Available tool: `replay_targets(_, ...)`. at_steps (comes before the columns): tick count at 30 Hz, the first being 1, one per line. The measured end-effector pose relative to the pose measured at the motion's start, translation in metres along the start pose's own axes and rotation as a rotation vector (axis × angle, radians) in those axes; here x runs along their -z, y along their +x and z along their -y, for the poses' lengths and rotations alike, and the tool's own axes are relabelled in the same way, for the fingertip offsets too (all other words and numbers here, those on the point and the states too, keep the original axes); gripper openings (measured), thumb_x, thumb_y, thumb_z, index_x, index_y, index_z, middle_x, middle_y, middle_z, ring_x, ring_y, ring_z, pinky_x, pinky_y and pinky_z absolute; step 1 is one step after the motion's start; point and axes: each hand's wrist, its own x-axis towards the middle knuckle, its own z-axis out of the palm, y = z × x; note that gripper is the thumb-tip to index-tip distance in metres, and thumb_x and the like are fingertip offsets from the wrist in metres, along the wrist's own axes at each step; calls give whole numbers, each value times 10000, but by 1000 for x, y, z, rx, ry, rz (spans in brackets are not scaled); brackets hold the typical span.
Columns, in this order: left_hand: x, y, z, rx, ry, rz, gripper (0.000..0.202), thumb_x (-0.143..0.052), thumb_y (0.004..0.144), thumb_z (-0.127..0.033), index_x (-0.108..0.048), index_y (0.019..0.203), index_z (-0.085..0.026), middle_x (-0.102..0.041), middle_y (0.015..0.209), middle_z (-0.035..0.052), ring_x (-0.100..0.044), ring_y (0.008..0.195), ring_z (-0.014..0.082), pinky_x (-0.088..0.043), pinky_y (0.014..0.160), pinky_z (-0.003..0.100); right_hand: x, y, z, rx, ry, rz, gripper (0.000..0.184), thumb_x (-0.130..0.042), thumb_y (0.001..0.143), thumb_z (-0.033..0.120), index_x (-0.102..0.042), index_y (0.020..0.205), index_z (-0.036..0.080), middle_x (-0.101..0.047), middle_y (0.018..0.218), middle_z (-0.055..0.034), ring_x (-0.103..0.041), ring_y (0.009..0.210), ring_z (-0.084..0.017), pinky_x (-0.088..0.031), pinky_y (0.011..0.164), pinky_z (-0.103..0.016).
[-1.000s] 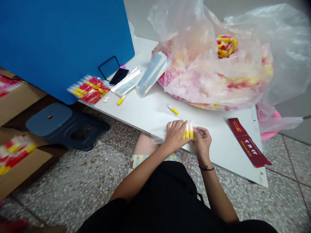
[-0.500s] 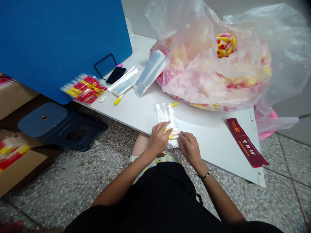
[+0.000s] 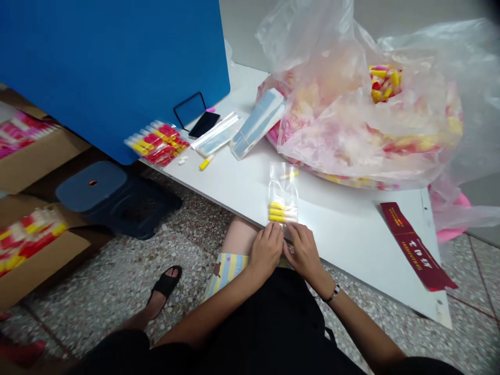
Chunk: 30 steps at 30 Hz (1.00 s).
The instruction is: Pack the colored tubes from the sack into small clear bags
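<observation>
A clear plastic bag (image 3: pixel 278 182) lies flat on the table at its front edge. Inside its near end, several yellow-and-white marker-like tubes (image 3: pixel 278 212) lie in a row, one above another. My left hand (image 3: pixel 266 251) is closed at the bag's near end, fingertips just below the tubes. Beside it, my right hand (image 3: pixel 303 250) also pinches that end, with its thumb near my left fingers. The gripped edge is mostly hidden by the fingers. One more yellow tube (image 3: pixel 292 174) shows by the bag's far end; whether it is under the bag I cannot tell.
A large plastic sack (image 3: pixel 351 130) of coloured tubes covers the back right. To the left are stacks of clear sleeves (image 3: pixel 258 122), a phone (image 3: pixel 204 125), a filled pack (image 3: pixel 156 143) and a loose tube (image 3: pixel 207 162). A maroon card (image 3: pixel 417 247) lies right. A stool (image 3: pixel 91 185) stands left.
My hands have drawn back from over the tubes to the bag's near end, leaving the row of tubes in plain sight. The camera view has shifted, and a sandalled foot now shows.
</observation>
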Motion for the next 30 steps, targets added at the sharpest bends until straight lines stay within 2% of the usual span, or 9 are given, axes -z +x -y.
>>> replay_targets(4,6,5,1,6,6,23,352,-393,924,-148,-519,1241,-62,-563,1281,163,-509,1202,248,-482,900,332,-5,-5,4,1,-102,1,497,-432,879,162,-389,1355,25,-521,1224,-230,-454,1161,-307,-461,913,-457)
replay_targets(7,4,3,2,32,7,-6,330,-395,929,-150,-536,1217,-75,-549,1307,158,-492,1232,246,-470,937,342,-9,-2,5,16,-163,44,501,-465,839,199,-442,1288,-23,-510,1236,-260,-434,1150,-349,-446,897,-481)
replay_targets(12,-3,-2,2,35,12,-76,331,-423,905,-123,-529,1213,-65,-532,1322,160,-462,1258,251,-474,944,341,2,12,3,-75,-76,145,453,-501,833,253,-497,1237,47,-566,1165,-196,-501,1001,-300,-462,766,-422)
replay_targets(16,-2,0,2,113,-50,-45,367,-498,846,-107,-522,1212,-96,-552,1270,139,-534,1105,265,-520,863,376,7,3,2,-24,-69,32,416,-477,867,211,-474,1262,81,-529,1248,-201,-467,1155,-310,-437,879,-446)
replay_targets(19,1,3,6,169,-169,-37,406,-523,816,-101,-512,1221,-121,-573,1175,118,-540,1000,259,-526,840,411,1,-8,0,31,-105,-12,499,-448,892,185,-369,1371,69,-489,1336,-203,-397,1278,-303,-418,943,-434)
replay_targets(22,-1,1,12,143,-316,-141,428,-497,835,-96,-479,1261,-130,-564,1118,112,-524,996,243,-520,860,412,-7,-15,-3,68,-152,7,549,-427,894,144,-307,1425,65,-510,1332,-186,-402,1285,-295,-420,948,-419)
replay_targets(25,-6,-6,17,103,-427,-331,339,-439,868,-69,-527,1188,-134,-552,1094,112,-527,1004,211,-514,880,375,-10,-17,-5,48,-123,-8,572,-438,899,159,-286,1445,78,-541,1283,-174,-461,1217,-289,-429,941,-427)
replay_targets(27,-9,-9,21,79,-439,-424,328,-411,873,-41,-549,1156,-130,-543,1140,123,-514,1085,211,-493,933,373,-9,-16,-5,22,-79,-24,583,-455,904,181,-280,1453,93,-569,1219,-164,-503,1145,-275,-445,917,-424)
replay_targets(30,-10,-10,25,36,-417,-428,358,-377,864,-11,-558,1147,-133,-551,1207,119,-491,1176,207,-471,983,365,-8,-14,-3,18,-43,-53,583,-474,901,164,-293,1452,113,-569,1205,-158,-514,1112,-260,-447,918,-415)
